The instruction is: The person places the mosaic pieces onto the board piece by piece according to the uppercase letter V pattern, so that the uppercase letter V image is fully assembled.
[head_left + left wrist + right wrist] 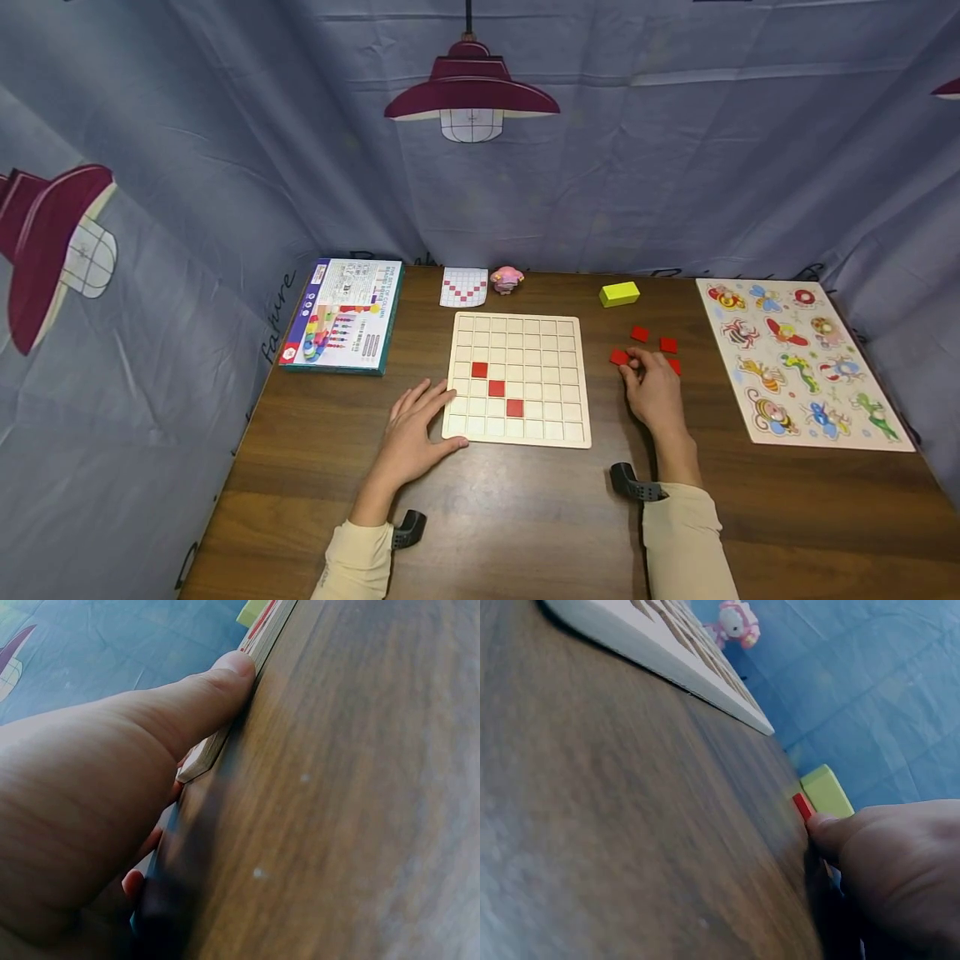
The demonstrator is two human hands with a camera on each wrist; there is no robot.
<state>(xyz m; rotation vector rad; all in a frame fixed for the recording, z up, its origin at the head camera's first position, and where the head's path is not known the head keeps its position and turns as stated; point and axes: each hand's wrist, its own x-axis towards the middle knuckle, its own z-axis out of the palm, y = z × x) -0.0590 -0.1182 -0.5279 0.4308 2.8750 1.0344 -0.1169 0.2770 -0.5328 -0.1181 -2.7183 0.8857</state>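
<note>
A small red tile (619,357) is pinched at its edge by the thumb and curled fingertips of the right hand (654,390), on the table (525,517) just right of the grid board (517,379); whether the tile is lifted or flat on the wood cannot be told. In the right wrist view the thumb tip is pressed against the tile's red edge (802,805). The tile is judged thin, stiff, light and smooth, likely to slide on the wood, so it is best taken by two opposite edges. Three more loose red tiles (640,333) are seen right of the board, close round the right fingers, and could be knocked.

The left hand (411,433) is laid flat with straight fingers at the board's lower left corner, thumb along the near edge, nothing gripped; the board is only touched and steadied. In the left wrist view the thumb (187,705) is seen against the board's edge. The board is judged flat, rigid, light, easily shifted if not held.

Three red tiles are seated in the board in a diagonal (497,387). Behind the board a pattern card (463,287) and a pink toy (507,279) are placed; behind and right of it, a yellow block (619,293). Left of the board lies a game box (342,315), far right of it an insect peg puzzle (798,358). Nothing is seen between the held tile and the board
</note>
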